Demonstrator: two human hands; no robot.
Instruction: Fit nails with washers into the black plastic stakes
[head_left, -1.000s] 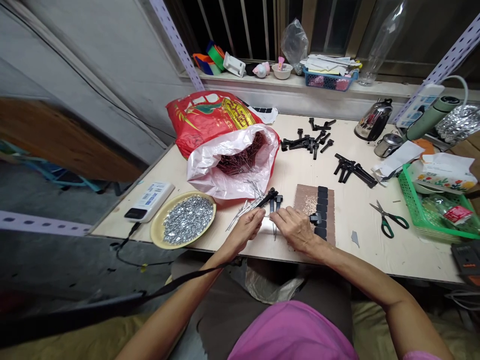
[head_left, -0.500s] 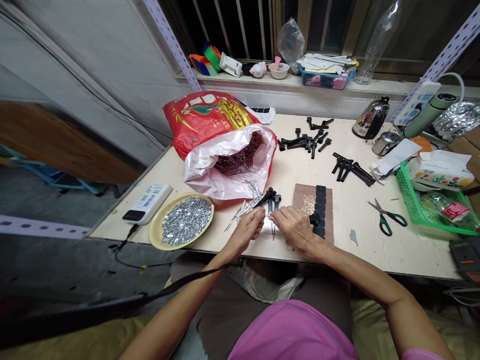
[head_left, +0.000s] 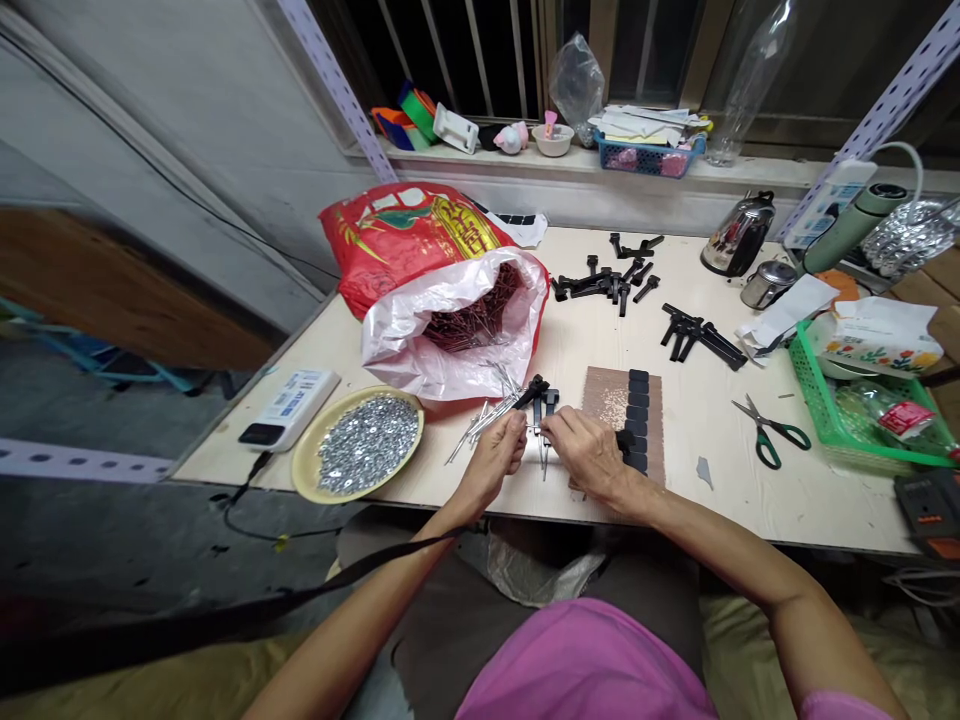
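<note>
My left hand (head_left: 499, 450) is closed, and a black plastic piece with a blocky head (head_left: 534, 390) sticks out above its fingers. Facing it, my right hand (head_left: 585, 450) has its thumb and fingers pinched. A thin silver pin (head_left: 533, 428) spans the small gap between both hands; which end is gripped more firmly, I cannot tell. Another black piece (head_left: 551, 400) lies on the table just beyond my fingers. Loose silver pins (head_left: 478, 425) are heaped beside my left hand. Next to my right hand lies a brown mat (head_left: 600, 385) with a column of black squares (head_left: 637, 415).
A yellow bowl (head_left: 304, 470) of small metal washers and a white device (head_left: 289, 410) are at left. Behind stands an open red sack (head_left: 405, 235) of dark thin pins. Black pieces (head_left: 701, 335), scissors (head_left: 769, 430) and a green basket (head_left: 821, 400) lie to the right.
The whole view has shifted slightly. My hands keep nearly the same pose, close together, with the pin still between them.
</note>
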